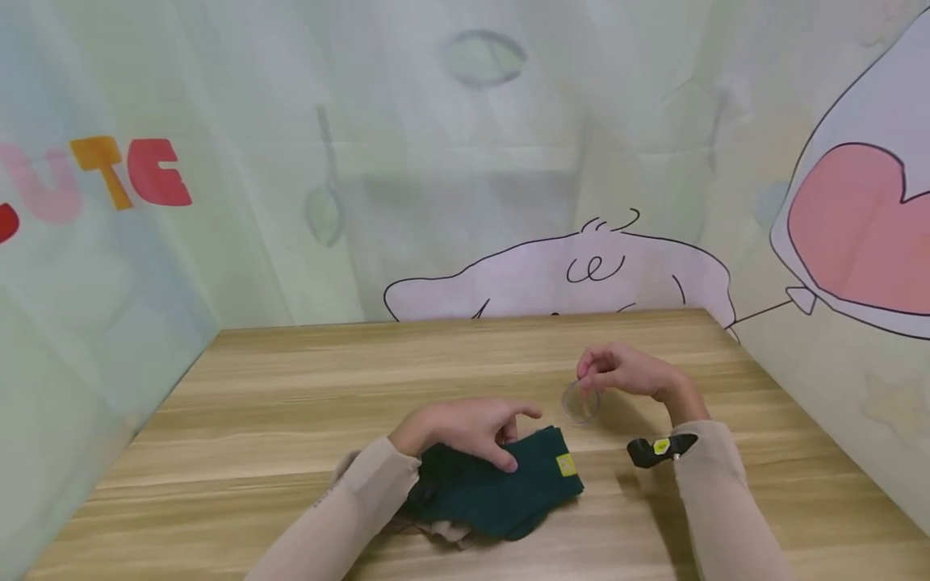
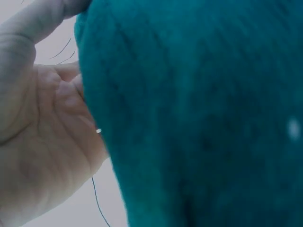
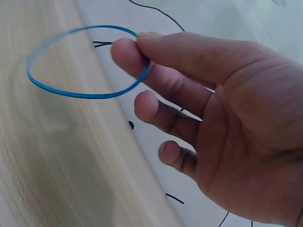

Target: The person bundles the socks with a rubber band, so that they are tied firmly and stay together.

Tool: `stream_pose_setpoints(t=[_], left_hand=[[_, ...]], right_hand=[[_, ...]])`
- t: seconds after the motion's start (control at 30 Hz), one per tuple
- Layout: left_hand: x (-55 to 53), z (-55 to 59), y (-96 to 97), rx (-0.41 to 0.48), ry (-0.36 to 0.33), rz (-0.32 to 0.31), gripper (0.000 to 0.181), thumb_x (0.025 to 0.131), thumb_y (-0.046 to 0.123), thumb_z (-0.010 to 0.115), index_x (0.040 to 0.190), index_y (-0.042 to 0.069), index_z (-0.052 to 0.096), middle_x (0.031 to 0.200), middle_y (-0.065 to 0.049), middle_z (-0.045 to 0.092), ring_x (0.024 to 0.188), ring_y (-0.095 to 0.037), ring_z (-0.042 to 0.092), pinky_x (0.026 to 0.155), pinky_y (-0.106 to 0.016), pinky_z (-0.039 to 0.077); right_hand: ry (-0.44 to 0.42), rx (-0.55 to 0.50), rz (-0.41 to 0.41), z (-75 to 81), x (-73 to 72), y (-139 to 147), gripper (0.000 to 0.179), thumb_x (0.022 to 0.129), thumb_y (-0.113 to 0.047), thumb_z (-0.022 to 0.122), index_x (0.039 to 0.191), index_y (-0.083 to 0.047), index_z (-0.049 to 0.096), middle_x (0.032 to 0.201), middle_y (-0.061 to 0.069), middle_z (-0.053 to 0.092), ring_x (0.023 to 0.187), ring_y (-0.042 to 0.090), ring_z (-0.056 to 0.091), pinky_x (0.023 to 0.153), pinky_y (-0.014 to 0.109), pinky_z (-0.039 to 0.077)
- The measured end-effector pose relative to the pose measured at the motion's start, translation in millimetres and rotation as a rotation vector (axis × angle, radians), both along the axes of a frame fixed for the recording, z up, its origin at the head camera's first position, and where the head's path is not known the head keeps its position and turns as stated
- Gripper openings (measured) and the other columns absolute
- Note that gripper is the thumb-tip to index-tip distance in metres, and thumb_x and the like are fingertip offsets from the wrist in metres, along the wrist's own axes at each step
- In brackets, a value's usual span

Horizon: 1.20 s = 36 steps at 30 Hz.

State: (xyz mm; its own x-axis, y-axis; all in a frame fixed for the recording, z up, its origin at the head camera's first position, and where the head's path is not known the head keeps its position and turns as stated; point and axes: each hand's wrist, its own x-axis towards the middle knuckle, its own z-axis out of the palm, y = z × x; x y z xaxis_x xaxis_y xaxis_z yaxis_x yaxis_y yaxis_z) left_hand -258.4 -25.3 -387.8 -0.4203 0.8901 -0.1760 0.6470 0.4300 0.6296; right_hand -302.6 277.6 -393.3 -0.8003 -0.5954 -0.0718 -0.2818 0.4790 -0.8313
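Dark green socks (image 1: 534, 476), stacked flat with a small yellow label (image 1: 566, 465) at the cuff end, lie at the front middle of the table. My left hand (image 1: 468, 428) grips them from above, thumb on the near face and the index finger stretched out to the right. In the left wrist view the green fabric (image 2: 189, 113) fills most of the frame and hides the fingertips. Up and to the right, my right hand (image 1: 628, 371) pinches a thin blue rubber band (image 3: 90, 96) between thumb and index finger. The band hangs as an open loop, apart from the socks.
Beige fabric (image 1: 452, 531) shows under the socks at the near side. The wooden table (image 1: 291, 403) meets a printed curtain (image 1: 276, 202) at its back and sides. A black device with a yellow mark (image 1: 661, 447) is strapped to the right sleeve.
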Motion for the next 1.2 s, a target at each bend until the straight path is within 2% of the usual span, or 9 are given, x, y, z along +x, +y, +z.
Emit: stream_pose_setpoints(t=[0.1, 0.27, 0.43, 0.6, 0.7, 0.8, 0.9, 1.03, 1.2], left_hand=[[-0.5, -0.2, 0.6, 0.015, -0.021, -0.018, 0.062, 0.088, 0.012, 0.075, 0.141, -0.003, 0.048, 0.071, 0.009, 0.056, 0.062, -0.001, 0.050, 0.066, -0.017, 0.042], [-0.4, 1.2, -0.9, 0.059, -0.064, -0.043, 0.043, 0.086, 0.008, 0.075, 0.126, 0.002, 0.061, 0.077, 0.009, 0.056, 0.069, -0.001, 0.051, 0.064, -0.018, 0.041], [-0.6, 1.5, -3.6, 0.099, -0.077, -0.028, 0.040, 0.088, 0.009, 0.074, 0.124, 0.007, 0.057, 0.092, 0.006, 0.058, 0.081, -0.004, 0.055, 0.073, -0.019, 0.045], [0.5, 1.6, -2.9, 0.127, -0.075, -0.062, 0.033, 0.094, 0.006, 0.068, 0.123, 0.008, 0.052, 0.115, -0.001, 0.058, 0.106, -0.006, 0.056, 0.089, -0.021, 0.048], [2.7, 0.6, -0.9, 0.134, -0.061, -0.072, 0.030, 0.095, 0.006, 0.066, 0.121, 0.007, 0.051, 0.123, -0.004, 0.059, 0.112, -0.007, 0.055, 0.092, -0.021, 0.047], [5.2, -0.9, 1.7, 0.150, -0.099, -0.068, 0.036, 0.096, 0.007, 0.064, 0.127, 0.009, 0.046, 0.126, -0.005, 0.062, 0.108, -0.005, 0.058, 0.092, -0.022, 0.046], [7.5, -1.8, 2.0, 0.178, -0.174, -0.074, 0.053, 0.098, 0.004, 0.061, 0.142, 0.013, 0.034, 0.126, -0.005, 0.065, 0.095, -0.005, 0.061, 0.088, -0.022, 0.046], [6.6, -1.0, 0.8, 0.252, -0.217, -0.128, 0.075, 0.097, -0.005, 0.056, 0.154, 0.022, 0.015, 0.121, -0.005, 0.067, 0.087, -0.007, 0.061, 0.082, -0.024, 0.048], [2.9, 4.1, -3.6, 0.309, -0.163, -0.167, 0.083, 0.092, -0.010, 0.051, 0.158, 0.027, 0.018, 0.146, -0.001, 0.049, 0.115, -0.010, 0.058, 0.081, -0.025, 0.049]], right_hand=[[0.014, -0.030, -0.026, 0.1, -1.1, 0.8, 0.017, 0.097, -0.010, 0.066, 0.103, 0.005, 0.061, 0.094, 0.018, 0.070, 0.089, 0.024, 0.065, 0.083, 0.032, 0.050], [0.018, -0.075, -0.012, 1.3, -1.3, -0.1, 0.019, 0.096, -0.009, 0.067, 0.104, 0.006, 0.059, 0.092, 0.014, 0.071, 0.088, 0.016, 0.066, 0.084, 0.032, 0.051], [0.009, -0.098, -0.005, 5.3, 1.5, -2.1, 0.022, 0.096, -0.009, 0.067, 0.106, 0.008, 0.058, 0.093, 0.014, 0.071, 0.091, 0.023, 0.068, 0.084, 0.033, 0.051], [0.014, -0.097, -0.008, 9.8, 4.5, -4.1, 0.020, 0.096, -0.010, 0.066, 0.106, 0.006, 0.059, 0.092, 0.011, 0.071, 0.089, 0.020, 0.067, 0.084, 0.035, 0.052], [0.016, -0.100, -0.005, 10.8, 5.9, -4.7, 0.019, 0.096, -0.009, 0.066, 0.105, 0.006, 0.059, 0.094, 0.019, 0.070, 0.090, 0.023, 0.067, 0.084, 0.035, 0.052], [0.026, -0.093, -0.001, 11.2, 6.6, -4.6, 0.018, 0.096, -0.008, 0.066, 0.105, 0.007, 0.059, 0.095, 0.023, 0.069, 0.090, 0.026, 0.067, 0.084, 0.036, 0.052], [0.034, -0.088, 0.014, 10.4, 6.2, -5.9, 0.019, 0.097, -0.007, 0.065, 0.107, 0.008, 0.059, 0.095, 0.021, 0.069, 0.091, 0.025, 0.067, 0.085, 0.039, 0.052], [0.033, -0.107, 0.043, 10.7, 5.9, -7.4, 0.021, 0.098, -0.007, 0.063, 0.109, 0.010, 0.058, 0.094, 0.022, 0.068, 0.089, 0.025, 0.066, 0.084, 0.037, 0.052], [0.023, -0.155, 0.082, 14.1, 7.3, -7.3, 0.023, 0.100, -0.009, 0.061, 0.109, 0.011, 0.057, 0.090, 0.016, 0.067, 0.082, 0.018, 0.063, 0.081, 0.034, 0.052]])
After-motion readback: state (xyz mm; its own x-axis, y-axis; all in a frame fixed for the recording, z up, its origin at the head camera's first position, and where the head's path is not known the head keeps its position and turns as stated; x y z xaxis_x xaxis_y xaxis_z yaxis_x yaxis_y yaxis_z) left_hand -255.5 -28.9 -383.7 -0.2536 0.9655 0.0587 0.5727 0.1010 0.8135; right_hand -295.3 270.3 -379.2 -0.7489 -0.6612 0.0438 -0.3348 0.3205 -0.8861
